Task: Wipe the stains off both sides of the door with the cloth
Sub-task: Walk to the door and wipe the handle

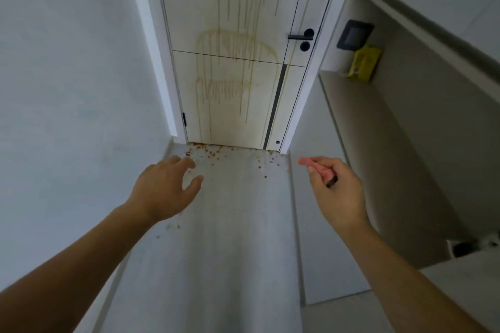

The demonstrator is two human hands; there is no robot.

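Note:
The white door (230, 89) stands closed ahead of me. Yellow-green stains (232, 46) run down its face in long drips and arcs. A black lever handle (301, 35) sits on its right side, with a round lock below it. My left hand (165, 189) hovers low in front of the door with its fingers spread and nothing in it. To the right, my right hand (334, 189) has its fingers curled in, and I see nothing held in it. No cloth is in either hand. A yellow packet (364, 66) leans on the shelf at the right.
Brown droplets (213, 154) speckle the grey floor (216, 251) at the door's foot. A white wall (67, 89) closes the left side. A recessed beige shelf (359, 105) with a dark wall panel (354, 34) runs along the right.

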